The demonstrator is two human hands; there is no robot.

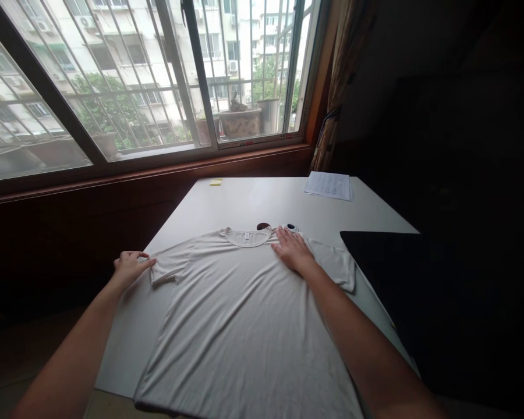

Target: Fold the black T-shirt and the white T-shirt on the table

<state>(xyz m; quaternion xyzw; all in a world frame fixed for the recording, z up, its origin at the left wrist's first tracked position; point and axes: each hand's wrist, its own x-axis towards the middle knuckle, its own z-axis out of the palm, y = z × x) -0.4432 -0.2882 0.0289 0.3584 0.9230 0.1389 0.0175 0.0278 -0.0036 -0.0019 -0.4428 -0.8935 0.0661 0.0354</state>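
Observation:
A light beige T-shirt [240, 314] lies spread on the white table [253, 198], with its round neckline at the far side and its lower part towards me. Shallow creases run across its front. At the end of the left sleeve, my left hand [131, 269] is closed, thumb and index finger pinching the sleeve's edge. My right hand [293, 249] rests flat on the shoulder beside the neckline, fingers stretched out. My right forearm passes over the shirt's right side and hides part of it.
Papers [329, 185] and a small yellow note pad [216, 182] lie at the table's far end. Just beyond the neckline is a round hole [263, 226] in the tabletop. A black surface [388, 273] borders the right side. A barred window [157, 81] stands behind, with a curtain [338, 81].

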